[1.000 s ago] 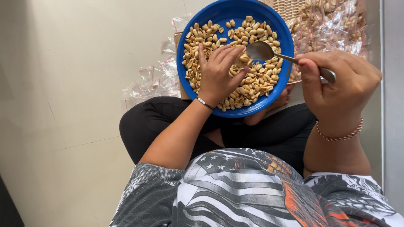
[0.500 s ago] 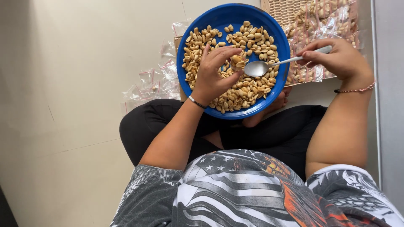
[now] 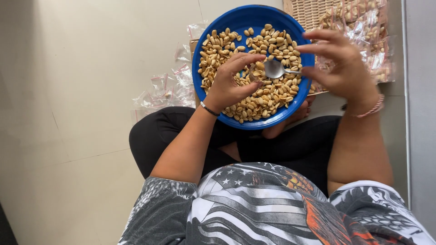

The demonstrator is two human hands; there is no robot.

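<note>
Left of the blue bowl (image 3: pixel 213 97), empty clear bags (image 3: pixel 165 88) are strewn on the floor. Inside the bowl, the left hand (image 3: pixel 229 84) is now curled over the peanuts (image 3: pixel 268 93), its grip closed around something small and unclear. The spoon (image 3: pixel 274 69) has been lowered among them, pinched by the blurred right hand (image 3: pixel 343 68). The basket (image 3: pixel 313 9) behind is cut off.

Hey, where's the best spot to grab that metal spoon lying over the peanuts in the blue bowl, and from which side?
Probably by the handle, coming from the right. The spoon lies with its bowl end over the peanuts mid-bowl, and its thin handle runs rightward toward the blue bowl's rim, where the right hand already meets it. The left hand blocks the other side.
</note>
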